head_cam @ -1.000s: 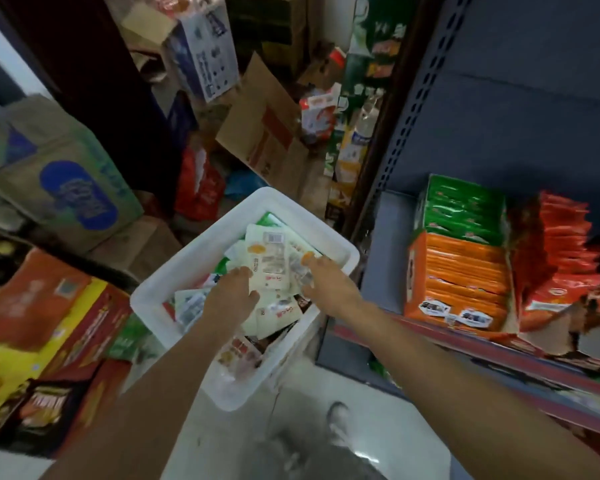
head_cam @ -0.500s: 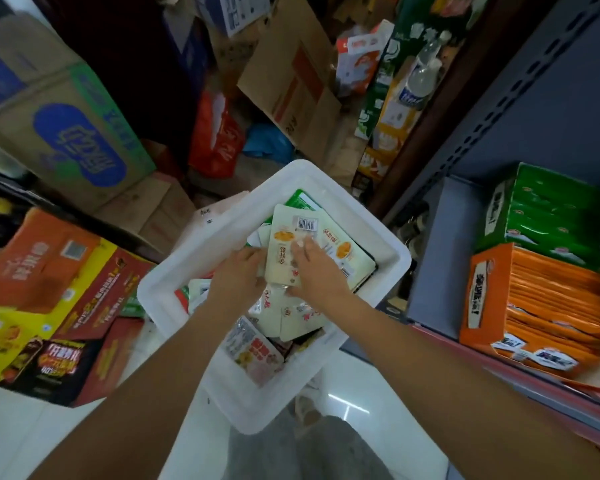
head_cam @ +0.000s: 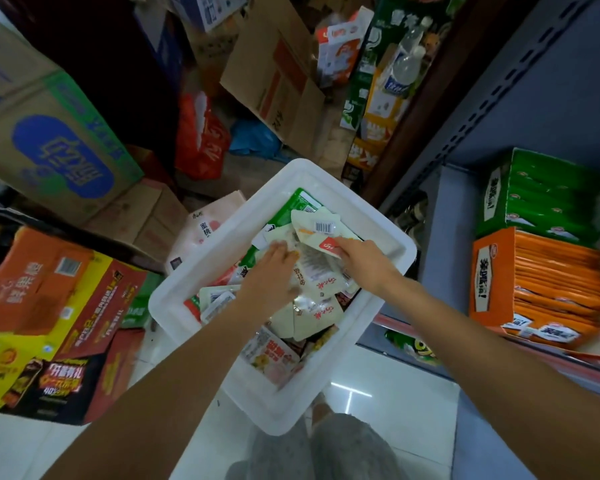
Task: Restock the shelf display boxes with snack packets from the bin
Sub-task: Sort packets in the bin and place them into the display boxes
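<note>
A white plastic bin [head_cam: 329,393] stands on the floor in the middle, full of cream, green and pink snack packets. Both my hands are inside it. My right hand [head_cam: 364,261] pinches the lower corner of a cream packet [head_cam: 317,232] with a barcode, tilted up toward the bin's far side. My left hand [head_cam: 272,271] lies on other cream packets [head_cam: 321,282] with fingers spread among them; whether it grips one is hidden. On the shelf at right stand an orange display box [head_cam: 534,289] and a green display box [head_cam: 541,199], both filled.
The grey shelf [head_cam: 451,237] with a red front edge runs along the right. Cardboard cartons [head_cam: 49,143] and coloured boxes [head_cam: 45,317] crowd the left and back. White tiled floor [head_cam: 388,403] shows below the bin, near my knees.
The view has tipped down and closer to the bin. My right hand has lifted the cream barcode packet toward the far side, while my left hand has slid forward over the packets.
</note>
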